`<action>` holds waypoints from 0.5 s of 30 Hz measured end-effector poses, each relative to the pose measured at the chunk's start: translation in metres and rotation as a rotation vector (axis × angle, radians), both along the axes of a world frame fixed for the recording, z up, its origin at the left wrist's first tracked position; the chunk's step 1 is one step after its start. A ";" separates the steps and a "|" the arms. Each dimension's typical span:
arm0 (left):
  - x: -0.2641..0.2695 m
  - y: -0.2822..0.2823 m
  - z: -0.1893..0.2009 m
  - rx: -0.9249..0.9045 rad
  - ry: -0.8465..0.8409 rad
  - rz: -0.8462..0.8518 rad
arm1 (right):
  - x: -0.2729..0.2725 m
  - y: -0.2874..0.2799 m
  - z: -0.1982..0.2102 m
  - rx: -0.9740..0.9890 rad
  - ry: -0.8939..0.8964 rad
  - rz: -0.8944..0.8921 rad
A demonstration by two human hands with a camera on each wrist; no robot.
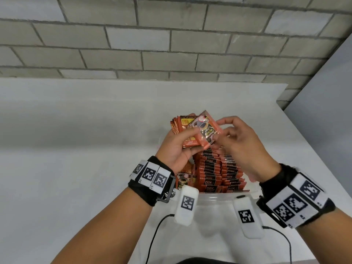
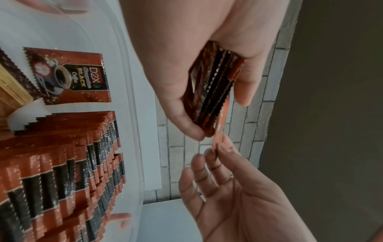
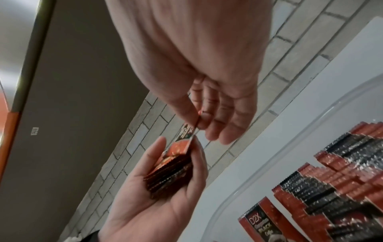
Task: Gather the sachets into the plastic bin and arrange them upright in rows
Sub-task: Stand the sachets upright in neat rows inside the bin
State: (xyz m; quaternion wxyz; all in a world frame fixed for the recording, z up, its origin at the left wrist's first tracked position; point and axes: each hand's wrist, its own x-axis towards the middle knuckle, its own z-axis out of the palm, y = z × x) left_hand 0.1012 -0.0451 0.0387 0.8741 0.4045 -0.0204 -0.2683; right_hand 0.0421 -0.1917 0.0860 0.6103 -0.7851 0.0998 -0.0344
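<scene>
Above a clear plastic bin [image 1: 213, 197] on a white table [image 1: 76, 140], the left hand [image 1: 175, 147] grips a thick stack of orange-red foil coffee sachets [image 1: 182, 128], thumb on one face and fingers curled round the other; the left wrist view shows the stack edge-on [image 2: 211, 91] between thumb and fingers. The right hand [image 1: 242, 147], just right of the stack, pinches the edge of the top sachet [image 1: 206, 130] between thumb and forefinger, its other fingers loosely spread; in the right wrist view this single sachet [image 3: 186, 132] stands tilted off the stack [image 3: 167, 172], one end touching it. Inside the bin, upright rows of sachets [image 1: 219, 172] with black bands fill the middle and right, packed close from near to far. At the bin's near left a loose sachet printed "D2X Black Coffee" [image 2: 70, 77] lies flat on the floor, just beside the rows. A grey block wall [image 1: 171, 35] rises behind the table's far edge.
</scene>
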 end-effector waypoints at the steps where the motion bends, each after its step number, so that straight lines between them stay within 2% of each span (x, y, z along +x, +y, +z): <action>1: 0.001 0.001 0.000 0.014 -0.007 -0.004 | 0.002 0.000 0.001 -0.023 -0.022 -0.013; 3: 0.002 0.002 -0.001 0.051 -0.032 -0.001 | 0.005 0.003 0.001 -0.023 -0.022 -0.001; 8: -0.001 0.003 -0.003 0.093 -0.094 0.003 | -0.003 0.001 -0.012 0.316 0.128 0.026; 10: -0.002 0.007 -0.005 0.081 -0.111 -0.014 | -0.007 -0.007 -0.015 0.318 0.130 0.008; 12: -0.001 0.016 -0.006 0.047 -0.084 -0.002 | -0.012 -0.019 -0.014 0.122 0.103 0.036; 15: 0.005 0.032 -0.011 0.021 -0.012 0.076 | -0.020 -0.032 -0.014 -0.431 0.101 0.252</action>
